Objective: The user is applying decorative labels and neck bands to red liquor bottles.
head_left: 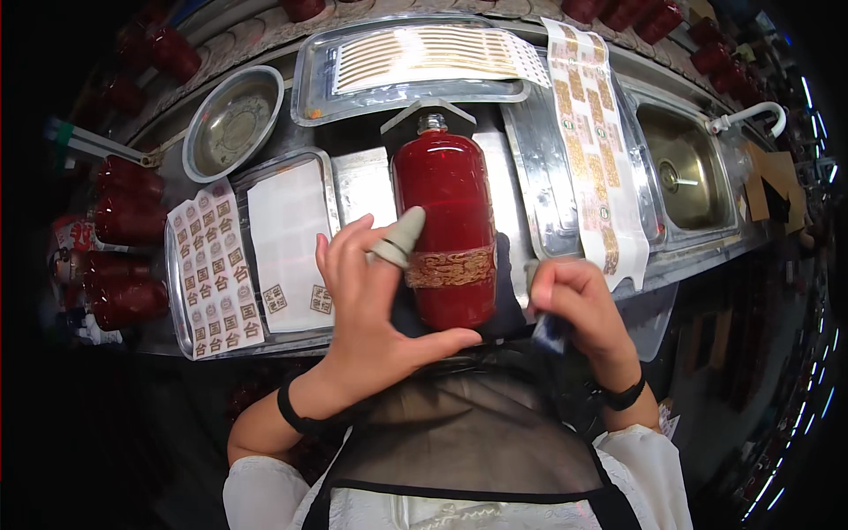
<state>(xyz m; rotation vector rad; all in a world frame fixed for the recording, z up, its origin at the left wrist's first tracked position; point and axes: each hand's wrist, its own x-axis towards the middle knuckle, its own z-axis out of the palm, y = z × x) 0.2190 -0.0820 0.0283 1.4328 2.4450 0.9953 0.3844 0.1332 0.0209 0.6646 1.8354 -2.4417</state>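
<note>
A glossy red bottle (446,190) lies on a dark pad with its uncapped clear neck pointing away from me. Around its lower part runs a gold patterned label band (452,267). My left hand (367,309) is open at the bottle's left side. Its index finger, in a grey-green finger cot (402,238), reaches against the glass beside the band, while the thumb stretches along the bottle's base. To the right of the bottle, apart from it, my right hand (574,305) is closed around a small blue and white thing (552,334), too blurred to name.
Label sheets (216,274) and white backing paper (291,238) lie on a left tray. Behind the bottle, a tray (318,106) bears gold strips, beside a metal basin (231,124). A long label sheet (596,150) crosses the right tray, next to a sink (689,168). More red bottles (128,287) stand left.
</note>
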